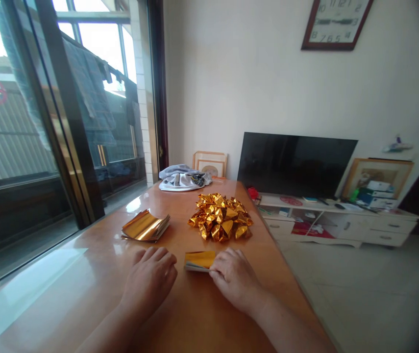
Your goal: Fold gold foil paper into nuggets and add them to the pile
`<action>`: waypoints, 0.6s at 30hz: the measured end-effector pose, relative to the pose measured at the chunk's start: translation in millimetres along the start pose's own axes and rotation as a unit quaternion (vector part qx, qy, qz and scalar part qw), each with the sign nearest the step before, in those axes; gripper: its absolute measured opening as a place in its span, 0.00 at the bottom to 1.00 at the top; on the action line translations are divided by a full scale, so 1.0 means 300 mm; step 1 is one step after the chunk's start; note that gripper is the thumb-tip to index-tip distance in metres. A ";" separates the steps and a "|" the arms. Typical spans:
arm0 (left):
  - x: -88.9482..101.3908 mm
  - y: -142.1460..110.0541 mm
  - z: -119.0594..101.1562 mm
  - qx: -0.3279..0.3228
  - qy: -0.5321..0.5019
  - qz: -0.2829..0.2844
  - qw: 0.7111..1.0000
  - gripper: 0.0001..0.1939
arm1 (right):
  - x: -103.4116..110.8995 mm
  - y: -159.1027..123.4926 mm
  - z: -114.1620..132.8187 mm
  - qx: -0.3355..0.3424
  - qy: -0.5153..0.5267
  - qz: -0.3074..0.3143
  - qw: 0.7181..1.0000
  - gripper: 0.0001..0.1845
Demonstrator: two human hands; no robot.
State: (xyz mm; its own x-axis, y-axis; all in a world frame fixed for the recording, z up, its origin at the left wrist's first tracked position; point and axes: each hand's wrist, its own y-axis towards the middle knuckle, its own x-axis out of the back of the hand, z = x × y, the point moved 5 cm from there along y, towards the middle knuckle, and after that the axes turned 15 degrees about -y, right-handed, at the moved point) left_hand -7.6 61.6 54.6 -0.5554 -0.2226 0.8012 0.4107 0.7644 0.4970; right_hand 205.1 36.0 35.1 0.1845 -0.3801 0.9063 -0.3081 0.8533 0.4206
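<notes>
My right hand point(236, 279) is closed, thumb and fingers pinching the right end of a folded sheet of gold foil paper point(198, 260). The sheet lies low over the table, its gold side up and a paler edge along the front. To the left, my left hand point(152, 277) rests on the table with its fingers curled in; nothing shows in it, and it is apart from the sheet. Beyond it is a stack of gold foil paper point(145, 226), slightly curved. A heap of folded gold foil ingots point(220, 218) sits behind the sheet.
The glossy wooden table point(194, 314) has its right edge beside my right forearm. Grey and white cloth point(185, 177) is piled at its far end. Past it stand a large television point(293, 164) and a low white cabinet point(356, 228). Glass doors point(65, 122) flank the left side.
</notes>
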 end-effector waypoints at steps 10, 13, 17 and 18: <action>-0.127 -0.009 0.027 0.229 -0.333 0.062 0.913 0.25 | 0.015 0.004 0.045 -0.044 -0.029 -0.048 0.997 0.08; -0.172 -0.010 -0.011 0.300 -0.454 0.078 0.835 0.28 | 0.017 -0.001 0.067 -0.028 -0.034 -0.061 0.997 0.10; -0.182 -0.007 -0.043 0.351 -0.524 0.030 0.776 0.27 | 0.023 -0.004 0.082 -0.005 -0.039 -0.071 0.997 0.09; -0.181 -0.006 -0.049 0.353 -0.538 0.017 0.765 0.26 | 0.026 -0.003 0.085 0.000 -0.038 -0.071 0.997 0.09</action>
State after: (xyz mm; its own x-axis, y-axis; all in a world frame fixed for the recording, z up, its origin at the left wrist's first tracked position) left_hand 32.5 63.5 15.1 -0.9832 0.1402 -0.1165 0.1547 0.9798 -0.1265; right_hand 183.1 23.1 42.7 0.1542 -0.5234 0.8380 -0.2832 0.7892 0.5450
